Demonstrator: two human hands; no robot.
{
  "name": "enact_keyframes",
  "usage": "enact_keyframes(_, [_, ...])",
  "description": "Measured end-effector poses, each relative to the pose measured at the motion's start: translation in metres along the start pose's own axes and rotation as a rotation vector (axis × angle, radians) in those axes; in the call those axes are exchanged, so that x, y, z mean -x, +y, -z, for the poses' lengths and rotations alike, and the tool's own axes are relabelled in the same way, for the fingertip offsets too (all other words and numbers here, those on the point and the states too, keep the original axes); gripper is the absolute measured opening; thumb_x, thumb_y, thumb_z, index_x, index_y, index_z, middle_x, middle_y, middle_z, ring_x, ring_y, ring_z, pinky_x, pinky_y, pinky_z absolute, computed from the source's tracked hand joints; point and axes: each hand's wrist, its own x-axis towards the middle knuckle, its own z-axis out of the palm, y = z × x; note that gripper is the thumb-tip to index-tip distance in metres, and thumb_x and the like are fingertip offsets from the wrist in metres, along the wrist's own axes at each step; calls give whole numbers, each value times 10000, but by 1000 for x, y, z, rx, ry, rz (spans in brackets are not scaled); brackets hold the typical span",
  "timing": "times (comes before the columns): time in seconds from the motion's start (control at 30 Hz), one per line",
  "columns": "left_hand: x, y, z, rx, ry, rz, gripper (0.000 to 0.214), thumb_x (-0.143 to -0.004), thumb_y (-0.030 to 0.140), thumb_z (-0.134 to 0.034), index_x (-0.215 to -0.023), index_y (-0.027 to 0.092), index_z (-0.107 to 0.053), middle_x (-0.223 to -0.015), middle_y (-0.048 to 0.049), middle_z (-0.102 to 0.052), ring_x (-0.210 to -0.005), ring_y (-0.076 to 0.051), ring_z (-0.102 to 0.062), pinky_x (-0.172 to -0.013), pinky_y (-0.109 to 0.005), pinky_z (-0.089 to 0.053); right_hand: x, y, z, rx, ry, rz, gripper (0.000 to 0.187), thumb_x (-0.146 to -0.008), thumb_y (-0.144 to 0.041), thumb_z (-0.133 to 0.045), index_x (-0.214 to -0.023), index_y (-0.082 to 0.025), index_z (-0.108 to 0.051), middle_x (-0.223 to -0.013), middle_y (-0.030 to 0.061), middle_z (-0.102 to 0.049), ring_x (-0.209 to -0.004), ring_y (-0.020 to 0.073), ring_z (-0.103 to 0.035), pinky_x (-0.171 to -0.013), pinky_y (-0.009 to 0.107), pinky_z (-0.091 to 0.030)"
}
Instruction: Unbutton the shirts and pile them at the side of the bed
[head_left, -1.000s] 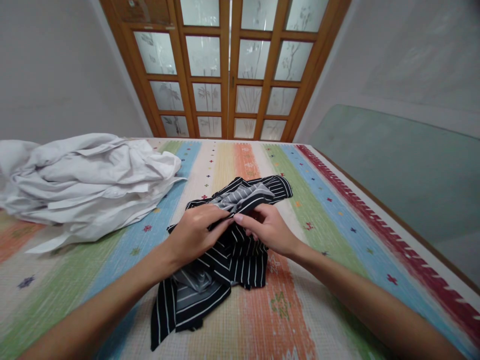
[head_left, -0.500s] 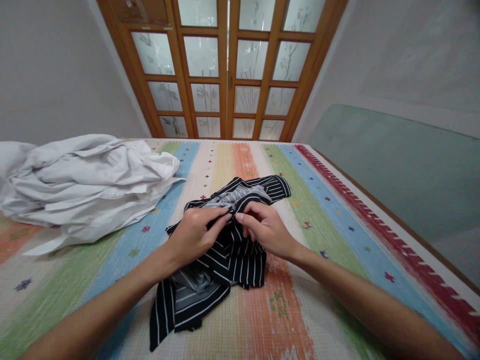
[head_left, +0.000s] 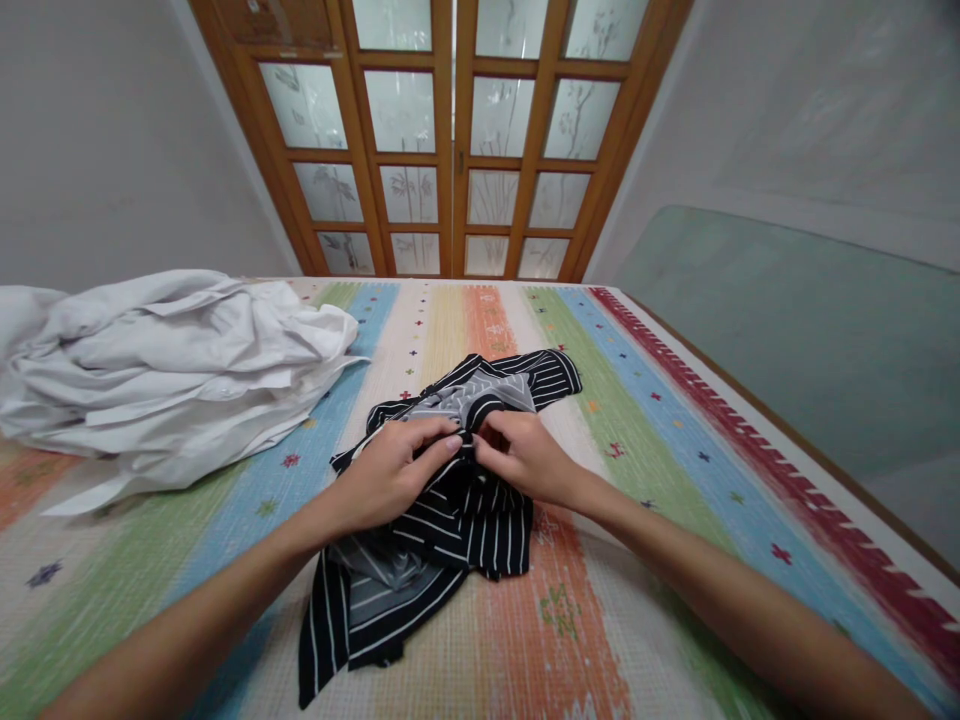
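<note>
A black garment with white stripes lies crumpled in front of me, its grey inner side showing in places. It looks like a shirt, though the bunching hides its full shape. My left hand pinches the cloth near the garment's middle between thumb and index finger. Close beside it, my right hand is closed on the same fold from the other side, fingertips partly tucked under the fabric. The fingers of both hands almost meet. Whatever small part lies between the fingertips is hidden.
White garments are heaped on the left. A colourful striped cloth covers the table. Beyond the far edge stand wooden doors with glass panes, and a pale green board is at the right by the wall.
My right hand has turned slightly and its fingers have slid under the fold, lifting a bit of black cloth. The left hand has barely shifted.
</note>
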Motion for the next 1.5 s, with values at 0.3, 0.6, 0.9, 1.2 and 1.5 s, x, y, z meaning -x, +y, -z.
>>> enact_keyframes(0.3, [3, 1, 25, 120, 150, 15, 272, -949, 368, -448, -828, 178, -599, -718, 1, -590, -648, -133, -529, -580, -242, -438, -11, 19, 34, -179, 546, -281, 196, -861, -331, -483, -716, -231, -398, -558, -43, -419, -462, 110, -397, -439, 237, -317])
enact_keyframes(0.6, [2, 1, 16, 227, 568, -23, 192, -943, 360, -474, -887, 206, -574, -811, -11, -556, -742, -144, -523, -698, -269, -482, -12, -13, 45, -853, 172, -561, 452, -903, -541, -384, -666, -188, -539, -459, -10, -535, -280, 82, -396, -277, 208, -249])
enact_keyframes(0.9, [10, 7, 11, 139, 430, -224, 176, -937, 292, -463, -883, 202, -604, -951, -58, -628, -929, -192, -571, -857, -344, -474, -6, -28, 12, -868, -158, -615, 328, -901, -482, -499, -759, -186, -504, -486, -54, -557, -249, 48, -347, -246, 167, -205])
enact_keyframes(1.2, [9, 1, 9, 251, 79, -104, 251, -898, 280, -432, -746, 175, -601, -752, -40, -660, -759, -192, -614, -732, -344, -497, -8, -28, 16, -855, 44, -535, 171, -820, -263, -480, -693, -225, -372, -495, -77, -478, -328, 53, -348, -303, 168, -211])
enact_keyframes(1.5, [2, 8, -3, 88, 75, -42, 241, -929, 371, -508, -952, 175, -646, -830, -22, -692, -699, -135, -635, -649, -260, -512, -1, -34, 18, -681, 10, -301, 210, -813, -313, -532, -650, -182, -514, -553, -32, -514, -449, 70, -394, -406, 199, -294])
